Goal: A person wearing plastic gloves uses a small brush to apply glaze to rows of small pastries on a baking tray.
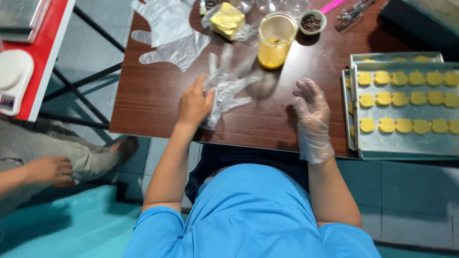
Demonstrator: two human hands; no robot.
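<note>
Plastic glove (228, 88), thin, clear and crumpled, lies on the dark brown wooden worktop (153, 95), and the left hand (195, 104) holds it by its cuff end, with bare fingers closed on the film. The glove's fingers spread loosely away from the person, toward the jar. The right hand (311, 112) already wears a similar transparent glove, wrinkled around the wrist; this hand is open, fingers slightly bent and apart, and it hovers over the worktop with nothing in it, between the loose glove and the trays

Two more clear gloves (167, 33) lie flat at the far left part of the worktop, well apart from the hands. Near them is a yellow block (227, 19), maybe butter, in a soft clear wrap. Just beside it stands a round glass jar (275, 38) with yellow content at the bottom, and then a small round bowl (311, 21) with dark pieces inside

At the right, a metal baking tray (406, 143), rectangular and dull grey, rests on another tray of the same kind. On it pale yellow dough pieces (404, 98) sit in neat rows, each with a rounded shape

At the far left there is a red table (45, 57) with a white scale (13, 79), and another person's hand (50, 169) rests on a knee
</note>
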